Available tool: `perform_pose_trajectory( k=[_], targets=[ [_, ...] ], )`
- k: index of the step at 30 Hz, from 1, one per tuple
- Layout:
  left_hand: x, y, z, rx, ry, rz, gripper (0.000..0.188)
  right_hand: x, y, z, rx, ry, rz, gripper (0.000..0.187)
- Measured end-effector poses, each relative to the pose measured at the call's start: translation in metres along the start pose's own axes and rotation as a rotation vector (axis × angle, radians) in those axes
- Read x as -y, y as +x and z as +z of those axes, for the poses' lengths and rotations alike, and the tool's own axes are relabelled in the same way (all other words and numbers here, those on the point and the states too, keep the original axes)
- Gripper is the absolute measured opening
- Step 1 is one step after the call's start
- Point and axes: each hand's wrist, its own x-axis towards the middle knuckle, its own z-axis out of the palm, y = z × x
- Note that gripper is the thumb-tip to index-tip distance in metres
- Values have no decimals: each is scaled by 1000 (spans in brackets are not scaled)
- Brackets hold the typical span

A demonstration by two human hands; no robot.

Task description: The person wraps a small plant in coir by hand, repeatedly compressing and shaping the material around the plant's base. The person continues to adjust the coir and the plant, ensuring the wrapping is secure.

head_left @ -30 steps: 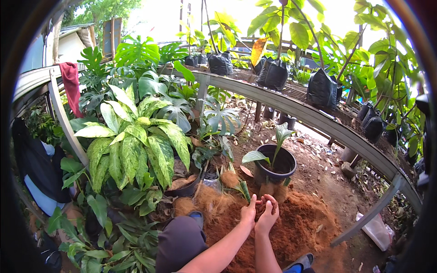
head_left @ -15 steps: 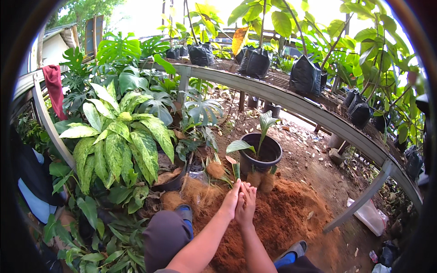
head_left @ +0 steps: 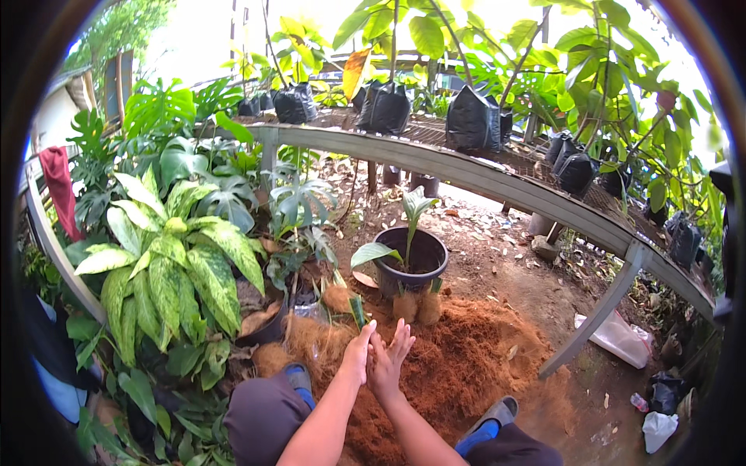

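Note:
My left hand (head_left: pixel 358 353) and my right hand (head_left: pixel 387 359) are raised side by side, palms pressed together, above a heap of reddish-brown coconut fibre (head_left: pixel 466 361). Nothing shows between the palms, and the fingers point up and away. Just beyond the hands stands a black plastic pot (head_left: pixel 410 264) with a small green-leaved plant in it. A few clumps of fibre (head_left: pixel 416 307) lean against the pot's near side. My knees and blue sandals frame the heap at the lower edge.
A large variegated leafy plant (head_left: pixel 167 264) fills the left. A long metal bench (head_left: pixel 482 175) with several black grow bags (head_left: pixel 470 120) curves across the back; its leg (head_left: pixel 594 318) stands at the right. White plastic bags (head_left: pixel 622 338) lie on the bare soil.
My hands have come together palm to palm and lifted slightly off the fibre heap. The view has tilted down and shifted a little.

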Motion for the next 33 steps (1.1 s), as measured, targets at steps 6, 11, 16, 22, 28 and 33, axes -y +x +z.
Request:
perform_pose_trajectory(
  k=[6, 11, 16, 22, 28, 33],
  targets=[
    [5, -1, -6, -21, 18, -77, 39, 4, -5, -1, -23, 130, 46, 58],
    [12, 6, -14, -23, -98, -74, 33, 4, -2, -1, -15, 186, 63, 56],
    [14, 9, -16, 28, -64, -84, 31, 7, 5, -1, -110, 226, 82, 54],
    [4, 9, -15, -91, -129, -47, 29, 9, 9, 4, -87, 156, -59, 41],
    [5, 3, -17, -108, -12, -27, 28, 9, 10, 6, -30, 364, -42, 48],
    [14, 4, -18, -42, -74, 43, 26, 6, 10, 2, -46, 239, 1, 47]
  ],
)
